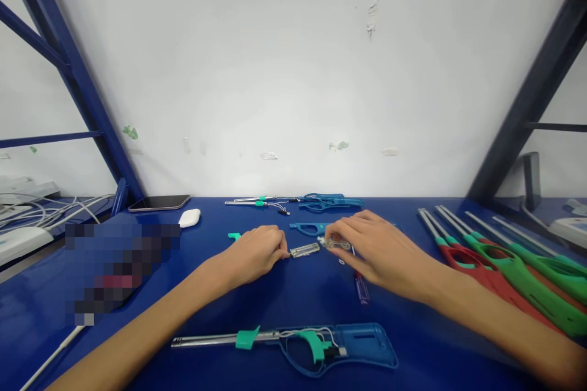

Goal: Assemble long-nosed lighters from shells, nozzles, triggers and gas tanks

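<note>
My left hand (pixel 259 252) is closed, its thumb and fingertips pinched at the left end of a clear lighter fuel tank (pixel 305 250). Just right of it, my right hand (pixel 369 249) grips a second clear fuel tank (pixel 335 244) between thumb and fingers. Behind the hands lies a blue lighter shell half (pixel 308 229), partly covered by my right hand. A small green part (pixel 234 236) sits past my left hand. Under my right hand rests a screwdriver with a purplish clear handle (pixel 361 289). Nearest me is an opened blue stick lighter (pixel 367 345) with metal tube, wires and green trigger.
More opened blue lighters (pixel 328 201) lie along the wall. Several red and green stick lighters (pixel 509 263) are lined up at right. On the left are a phone (pixel 159 203), a white earbud case (pixel 189 218), a blurred-out dark object (pixel 123 272) and white cables (pixel 55 208).
</note>
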Tool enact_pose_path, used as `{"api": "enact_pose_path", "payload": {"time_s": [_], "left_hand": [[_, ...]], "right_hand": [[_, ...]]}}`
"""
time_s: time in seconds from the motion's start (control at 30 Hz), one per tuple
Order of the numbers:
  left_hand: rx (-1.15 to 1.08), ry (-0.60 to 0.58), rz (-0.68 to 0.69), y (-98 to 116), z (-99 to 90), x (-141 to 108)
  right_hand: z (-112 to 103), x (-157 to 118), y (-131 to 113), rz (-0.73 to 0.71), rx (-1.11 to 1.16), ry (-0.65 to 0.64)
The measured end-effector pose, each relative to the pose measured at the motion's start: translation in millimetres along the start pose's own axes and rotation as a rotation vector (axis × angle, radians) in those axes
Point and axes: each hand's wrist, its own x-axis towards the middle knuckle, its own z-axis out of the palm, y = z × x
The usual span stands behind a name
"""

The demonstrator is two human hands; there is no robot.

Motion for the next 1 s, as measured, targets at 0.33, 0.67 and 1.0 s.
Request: {"api": "enact_pose_path", "payload": {"time_s": [0.33, 0.67, 1.0], "left_hand": [[-0.451, 0.06, 0.027, 20, -20.1, -3], [-0.703, 0.123, 0.11, 38, -13.3, -6], [-0.805, 0.076, 0.052, 34, -1.6, -4]], "right_hand": [[12, -6, -11, 0.006, 0.05, 0.059], [19, -8, -9, 0.011, 0.061, 0.138], [19, -6, -11, 0.056, 0.118, 0.164]]}}
